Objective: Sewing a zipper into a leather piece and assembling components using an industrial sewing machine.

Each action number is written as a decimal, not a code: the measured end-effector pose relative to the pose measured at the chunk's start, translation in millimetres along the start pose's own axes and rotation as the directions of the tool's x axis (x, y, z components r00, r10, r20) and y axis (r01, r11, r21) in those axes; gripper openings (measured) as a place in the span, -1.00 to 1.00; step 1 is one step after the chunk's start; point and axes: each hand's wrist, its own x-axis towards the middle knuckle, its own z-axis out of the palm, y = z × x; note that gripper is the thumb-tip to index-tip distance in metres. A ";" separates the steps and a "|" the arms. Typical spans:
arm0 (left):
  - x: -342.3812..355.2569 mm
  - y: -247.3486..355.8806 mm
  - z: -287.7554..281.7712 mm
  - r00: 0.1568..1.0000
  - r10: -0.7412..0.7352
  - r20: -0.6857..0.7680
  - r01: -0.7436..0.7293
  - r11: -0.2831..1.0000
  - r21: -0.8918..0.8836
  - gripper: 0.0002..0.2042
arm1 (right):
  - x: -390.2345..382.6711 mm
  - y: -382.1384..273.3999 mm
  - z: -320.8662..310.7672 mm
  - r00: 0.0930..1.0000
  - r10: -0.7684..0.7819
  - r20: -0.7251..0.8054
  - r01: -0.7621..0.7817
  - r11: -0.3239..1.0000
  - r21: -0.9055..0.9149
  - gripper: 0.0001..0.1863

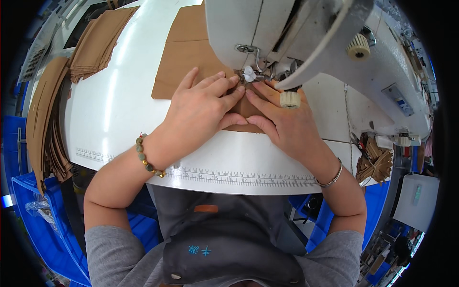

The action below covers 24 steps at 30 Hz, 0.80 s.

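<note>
A brown flat panel, leather or cloth, lies on the white sewing machine table with its near part under the machine's needle area. My left hand rests on it left of the presser foot, fingers spread and stretched forward. Flat on the right part of the panel is my right hand, its index finger pointing toward the needle. Both thumbs come close together near the panel's front edge. Part of the right fingers is hidden behind the machine head and a cream knob.
Stacked brown pieces lie at the table's far left, and more hang over its left edge. A printed ruler strip runs along the front. At right sits a bundle of brown pieces. Blue bins stand below.
</note>
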 end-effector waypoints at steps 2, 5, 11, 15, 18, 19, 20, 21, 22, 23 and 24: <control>-0.1 -0.1 -0.1 1.000 -0.008 0.023 0.007 1.000 0.007 -0.43 | 2.1 -3.0 -2.2 1.000 -0.003 -0.009 0.003 1.000 -0.028 -0.57; -0.3 1.1 0.5 1.000 -0.009 0.026 0.009 1.000 0.017 -0.43 | -11.0 -5.4 -22.2 0.996 -0.087 0.001 0.086 0.985 -0.152 -0.62; -5.0 6.4 6.4 1.000 -0.015 -0.001 0.015 0.999 0.029 -0.45 | -117.8 106.3 -222.5 0.668 0.091 -0.739 -0.542 0.740 -0.399 -0.87; -6.0 8.0 8.1 1.000 -0.024 -0.014 0.024 0.999 0.032 -0.46 | -208.6 284.9 -385.3 0.712 0.353 -0.607 -0.690 0.513 -0.511 -0.82; -5.6 9.3 7.0 1.000 -0.022 -0.010 0.022 0.999 0.041 -0.45 | -274.7 362.7 -418.4 0.706 0.457 -0.542 -0.702 0.556 -0.445 -0.76; -5.4 9.3 6.5 1.000 -0.021 -0.003 0.021 0.999 0.042 -0.45 | -288.4 371.7 -410.7 0.706 0.433 -0.560 -0.698 0.557 -0.450 -0.73; -5.1 9.1 6.1 1.000 -0.020 0.011 0.019 0.999 0.044 -0.45 | -300.0 372.5 -393.9 0.754 0.341 -0.561 -0.642 0.563 -0.521 -0.71; -5.1 8.8 5.8 1.000 -0.023 0.005 0.023 0.999 0.043 -0.45 | -307.8 368.8 -368.3 0.669 0.341 -0.660 -0.711 0.555 -0.433 -0.68; -5.1 8.7 5.8 1.000 -0.018 0.003 0.018 0.999 0.047 -0.46 | -313.0 360.8 -340.9 0.587 0.337 -0.736 -0.754 0.558 -0.346 -0.66; -5.0 8.7 6.0 1.000 -0.012 0.001 0.012 0.999 0.050 -0.46 | -321.1 349.7 -306.6 0.241 0.418 -0.876 -0.810 0.584 0.056 -0.57; -5.2 8.2 6.3 1.000 -0.014 0.000 0.014 0.999 0.046 -0.46 | -322.2 341.7 -278.9 0.224 0.474 -0.851 -0.823 0.560 0.096 -0.57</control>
